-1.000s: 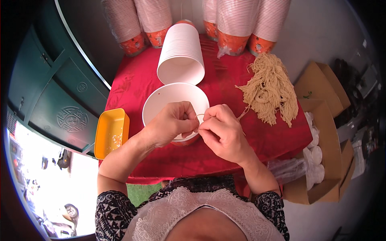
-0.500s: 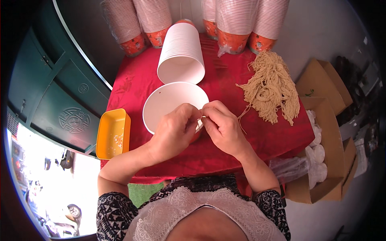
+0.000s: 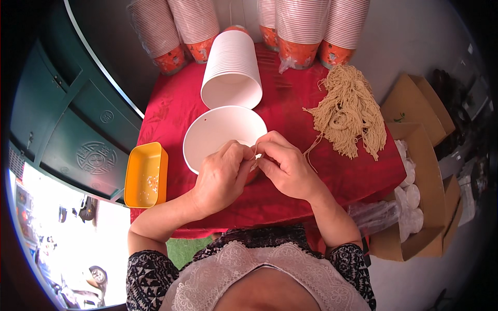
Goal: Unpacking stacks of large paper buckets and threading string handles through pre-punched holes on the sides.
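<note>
Both hands meet at the near rim of a white paper bowl [image 3: 220,132]; left hand [image 3: 222,176] and right hand [image 3: 282,168] pinch a beige string [image 3: 254,151] between closed fingertips; beyond-right lies a string bundle [image 3: 350,111].

The hands [image 3: 254,168] hide the white bowl's [image 3: 218,132] near rim and whatever the fingertips pinch.

Beyond the hands, sleeves of stacked cups [image 3: 298,28] are standing along the red table's [image 3: 358,179] far edge, while an orange tray [image 3: 146,173] is sitting to their left and cardboard boxes [image 3: 415,155] are lying to their right.
</note>
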